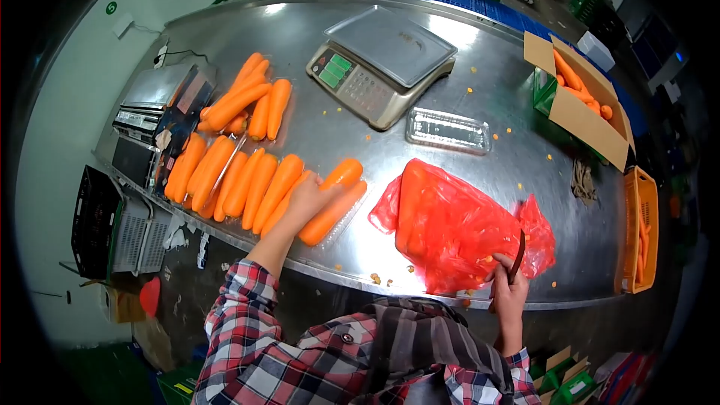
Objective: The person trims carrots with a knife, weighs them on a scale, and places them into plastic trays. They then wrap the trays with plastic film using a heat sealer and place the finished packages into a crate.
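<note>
My left hand (pixel 306 201) is at the front of the steel table, its fingers closed on a carrot (pixel 345 173) in a clear plastic tray (pixel 343 223). Another carrot (pixel 330 215) lies beside it in that tray. To the left, more carrots (pixel 259 180) are lined up in packs. My right hand (pixel 510 290) grips a knife (pixel 518 257) with a dark, curved blade pointing up. The knife is at the right end of a red plastic bag (pixel 457 225), through which orange shapes show. Past the bag lies a clear tray (pixel 448 131) with no carrots in it.
A digital scale (pixel 382 64) stands on the steel table (pixel 285 22). At the right are an open carton of carrots (pixel 585 120), a crumpled brown cloth (pixel 583 181) and an orange crate (pixel 641 232). A boxy machine (pixel 154 120) sits at the left edge, near stacked carrots (pixel 240 101).
</note>
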Demonstrator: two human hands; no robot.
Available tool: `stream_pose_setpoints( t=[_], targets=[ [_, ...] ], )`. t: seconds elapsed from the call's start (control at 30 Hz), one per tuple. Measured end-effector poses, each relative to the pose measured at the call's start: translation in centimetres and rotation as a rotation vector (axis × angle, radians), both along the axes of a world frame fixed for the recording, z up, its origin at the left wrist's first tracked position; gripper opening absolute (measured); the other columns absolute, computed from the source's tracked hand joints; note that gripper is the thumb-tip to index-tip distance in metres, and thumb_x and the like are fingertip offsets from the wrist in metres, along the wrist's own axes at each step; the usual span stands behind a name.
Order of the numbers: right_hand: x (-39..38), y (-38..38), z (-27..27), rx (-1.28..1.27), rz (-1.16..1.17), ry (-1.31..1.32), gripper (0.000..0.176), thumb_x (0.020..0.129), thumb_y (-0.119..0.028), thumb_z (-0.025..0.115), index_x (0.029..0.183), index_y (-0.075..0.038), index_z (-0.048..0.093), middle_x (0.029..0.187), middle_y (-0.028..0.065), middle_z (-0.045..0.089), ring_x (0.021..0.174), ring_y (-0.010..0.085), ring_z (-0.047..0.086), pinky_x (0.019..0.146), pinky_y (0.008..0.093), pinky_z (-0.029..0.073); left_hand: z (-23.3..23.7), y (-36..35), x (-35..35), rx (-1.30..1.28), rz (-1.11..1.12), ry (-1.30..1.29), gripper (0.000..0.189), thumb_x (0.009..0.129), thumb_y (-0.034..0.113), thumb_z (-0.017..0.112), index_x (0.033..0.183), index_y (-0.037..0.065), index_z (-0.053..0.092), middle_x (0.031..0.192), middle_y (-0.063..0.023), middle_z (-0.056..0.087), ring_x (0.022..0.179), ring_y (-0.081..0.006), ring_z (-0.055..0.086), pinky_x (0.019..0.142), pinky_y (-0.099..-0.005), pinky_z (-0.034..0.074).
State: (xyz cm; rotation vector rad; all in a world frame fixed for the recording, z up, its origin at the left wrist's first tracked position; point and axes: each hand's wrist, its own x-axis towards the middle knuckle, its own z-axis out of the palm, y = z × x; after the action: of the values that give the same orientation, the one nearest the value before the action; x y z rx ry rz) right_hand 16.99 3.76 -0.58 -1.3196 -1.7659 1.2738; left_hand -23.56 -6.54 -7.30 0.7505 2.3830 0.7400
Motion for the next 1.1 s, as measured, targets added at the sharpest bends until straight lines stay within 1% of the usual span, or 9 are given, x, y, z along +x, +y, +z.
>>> stream_pose_setpoints(
  t=[0.17,0.27,0.47,0.57,0.67,0.77,0.87,1.0,1.1],
  targets=[
    [0.0,0.1,0.4,-0.041,0.008,0.036,0.020,0.090,-0.002,0.048,0.105,0.003,0.061,0.066,0.0034,0.056,0.055,0.0057,0.048,0.049,0.0199,0.035,-4.7,-0.6,-2.7,-0.005,-0.214,-0.072,0.062,0.071,0.045,0.071,0.105,-0.005,0.056,0.096,-0.0216,0.062,0.095,-0.0280,0.059,0.080,-0.0370,0.046],
    [0.1,0.0,0.3,-0.041,0.009,0.030,0.020,0.090,-0.003,0.048,0.104,0.003,0.061,0.066,0.0033,0.056,0.054,0.0056,0.047,0.049,0.0197,0.035,-3.9,-2.0,-1.3,0.146,-0.105,-0.096,0.057,0.071,0.039,0.073,0.107,-0.003,0.058,0.096,-0.0164,0.062,0.095,-0.0226,0.059,0.079,-0.0339,0.046],
    [0.6,0.0,-1.0,-0.049,-0.005,0.038,0.020,0.093,-0.007,0.048,0.107,0.000,0.060,0.064,0.0014,0.055,0.045,0.0029,0.041,0.042,0.0173,0.031,-1.5,-2.5,-1.6,0.010,-0.230,-0.128,0.053,0.069,0.027,0.076,0.111,-0.001,0.060,0.092,-0.0086,0.062,0.086,-0.0146,0.058,0.075,-0.0251,0.046],
    [0.2,-0.2,-0.9,-0.076,-0.015,0.038,0.020,0.093,-0.008,0.048,0.107,0.000,0.060,0.064,0.0012,0.055,0.045,0.0028,0.041,0.042,0.0174,0.030,-4.7,-2.0,-2.1,0.147,-0.101,-0.311,0.047,0.070,0.027,0.075,0.106,-0.001,0.063,0.091,-0.0071,0.063,0.083,-0.0135,0.059,0.074,-0.0238,0.046],
    [0.2,-0.2,-1.1,-0.067,-0.010,0.042,0.020,0.092,-0.007,0.048,0.107,0.000,0.060,0.064,0.0011,0.055,0.044,0.0027,0.041,0.041,0.0176,0.030,-4.3,-1.6,-0.4,0.182,-0.087,-0.458,0.041,0.074,0.030,0.072,0.103,0.002,0.066,0.100,-0.0111,0.062,0.091,-0.0183,0.059,0.079,-0.0276,0.046],
    [0.3,-0.3,-1.3,-0.077,-0.019,0.054,0.020,0.092,-0.006,0.049,0.106,0.001,0.060,0.065,0.0016,0.056,0.044,0.0027,0.041,0.042,0.0180,0.030,-5.9,-2.0,1.4,0.043,-0.294,0.151,0.042,0.081,0.033,0.064,0.114,0.008,0.062,0.118,-0.0163,0.055,0.108,-0.0279,0.052,0.090,-0.0363,0.042],
    [0.1,-0.3,-0.9,-0.103,-0.041,0.067,0.020,0.091,-0.004,0.049,0.106,0.002,0.060,0.065,0.0025,0.057,0.045,0.0027,0.041,0.043,0.0187,0.030,-8.0,-3.1,4.0,0.102,-0.343,0.437,0.046,0.087,0.035,0.055,0.127,0.014,0.052,0.131,-0.0190,0.044,0.119,-0.0366,0.041,0.098,-0.0446,0.034],
    [0.0,-0.6,-0.5,-0.124,-0.050,0.082,0.021,0.091,-0.005,0.049,0.107,0.002,0.060,0.066,0.0030,0.058,0.045,0.0025,0.041,0.043,0.0184,0.031,-9.2,-3.0,3.5,-0.026,-0.349,0.416,0.066,0.085,0.043,0.053,0.141,0.016,0.031,0.137,-0.0195,0.037,0.122,-0.0376,0.039,0.102,-0.0490,0.030],
    [0.0,-0.7,0.0,-0.140,-0.069,0.081,0.021,0.091,-0.005,0.049,0.107,0.002,0.060,0.067,0.0029,0.057,0.046,0.0027,0.041,0.043,0.0183,0.031,-3.3,-1.1,6.7,0.014,-0.216,0.151,0.083,0.076,0.047,0.061,0.144,0.017,0.023,0.140,-0.0230,0.031,0.122,-0.0399,0.039,0.100,-0.0502,0.031]
  ],
)
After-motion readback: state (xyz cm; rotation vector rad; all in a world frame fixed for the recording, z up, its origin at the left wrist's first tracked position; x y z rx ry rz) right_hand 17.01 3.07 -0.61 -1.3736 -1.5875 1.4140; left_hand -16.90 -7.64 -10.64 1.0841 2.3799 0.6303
